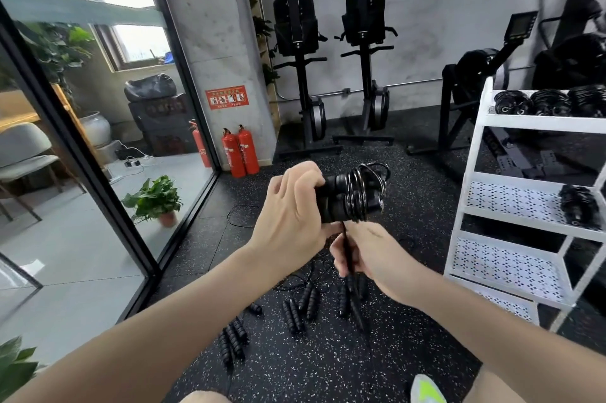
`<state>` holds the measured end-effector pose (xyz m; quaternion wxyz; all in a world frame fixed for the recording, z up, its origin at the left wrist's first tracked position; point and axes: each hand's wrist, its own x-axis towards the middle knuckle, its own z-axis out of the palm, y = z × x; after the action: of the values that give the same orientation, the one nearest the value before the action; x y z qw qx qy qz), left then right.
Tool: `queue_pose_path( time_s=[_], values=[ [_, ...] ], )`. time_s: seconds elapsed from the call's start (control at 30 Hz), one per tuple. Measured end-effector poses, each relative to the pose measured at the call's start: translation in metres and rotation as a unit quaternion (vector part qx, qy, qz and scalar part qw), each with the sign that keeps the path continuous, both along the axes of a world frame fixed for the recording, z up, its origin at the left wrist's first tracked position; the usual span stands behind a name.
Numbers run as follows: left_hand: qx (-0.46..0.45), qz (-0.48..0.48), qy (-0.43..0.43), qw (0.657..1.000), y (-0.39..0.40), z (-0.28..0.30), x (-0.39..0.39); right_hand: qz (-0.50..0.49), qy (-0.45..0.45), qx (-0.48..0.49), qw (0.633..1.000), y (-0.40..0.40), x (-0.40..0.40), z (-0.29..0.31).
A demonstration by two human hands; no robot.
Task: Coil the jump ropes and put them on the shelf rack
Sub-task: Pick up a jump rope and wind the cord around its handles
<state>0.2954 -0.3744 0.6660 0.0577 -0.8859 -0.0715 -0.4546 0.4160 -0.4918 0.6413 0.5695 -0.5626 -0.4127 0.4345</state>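
My left hand (292, 212) grips the black handles of a jump rope (351, 196), with several turns of its thin cord wound round them. Just below, my right hand (370, 255) pinches the loose cord hanging down from the bundle. Several more black jump ropes (301, 302) lie uncoiled on the speckled rubber floor under my hands. The white shelf rack (511, 258) stands to the right, with coiled ropes on its top shelf (547, 102) and one coiled rope (577, 205) on the second shelf.
A glass wall with a black frame (82, 153) runs along the left, with a potted plant (157, 199) behind it. Two red fire extinguishers (241, 151) stand by a concrete pillar. Black gym machines (328, 74) line the far wall. My shoe (426, 389) shows at the bottom.
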Motion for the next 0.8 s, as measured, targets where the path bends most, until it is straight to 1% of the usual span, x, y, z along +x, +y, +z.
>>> queue_pose_path(
  time_s=[0.03,0.07,0.13,0.17,0.23,0.27,0.37,0.43,0.53,0.63,0.8],
  values=[
    [0.007,0.020,0.006,1.000,0.001,0.001,0.002,0.019,-0.033,-0.009,0.999,-0.003,-0.004,0.003],
    [0.016,0.046,0.011,0.999,0.002,0.001,0.004,0.035,-0.098,-0.022,0.994,-0.007,-0.008,0.007],
    [0.024,0.094,0.024,0.995,0.004,0.004,0.007,0.050,-0.232,-0.053,0.970,-0.015,-0.015,0.015],
    [0.032,0.116,0.032,0.992,0.005,0.007,0.007,0.048,-0.274,-0.064,0.958,-0.018,-0.018,0.019],
    [0.057,0.159,0.058,0.984,0.007,0.014,0.007,0.024,-0.337,-0.060,0.939,-0.024,-0.021,0.028],
    [0.072,0.171,0.074,0.980,0.008,0.016,0.006,0.002,-0.381,-0.050,0.923,-0.028,-0.022,0.033],
    [0.108,0.176,0.112,0.972,0.016,0.017,0.000,-0.073,-0.484,-0.005,0.872,-0.037,-0.017,0.046],
    [0.122,0.166,0.131,0.970,0.019,0.013,-0.005,-0.101,-0.523,0.010,0.846,-0.044,-0.011,0.054],
    [0.143,0.165,0.146,0.965,0.020,0.008,-0.009,-0.118,-0.551,0.010,0.826,-0.050,-0.003,0.064],
    [0.154,0.170,0.152,0.961,0.019,0.006,-0.012,-0.133,-0.594,0.025,0.793,-0.053,0.006,0.074],
    [0.188,0.141,0.165,0.958,0.019,0.007,-0.016,-0.115,-0.633,0.031,0.765,-0.051,0.021,0.087]
  ],
)
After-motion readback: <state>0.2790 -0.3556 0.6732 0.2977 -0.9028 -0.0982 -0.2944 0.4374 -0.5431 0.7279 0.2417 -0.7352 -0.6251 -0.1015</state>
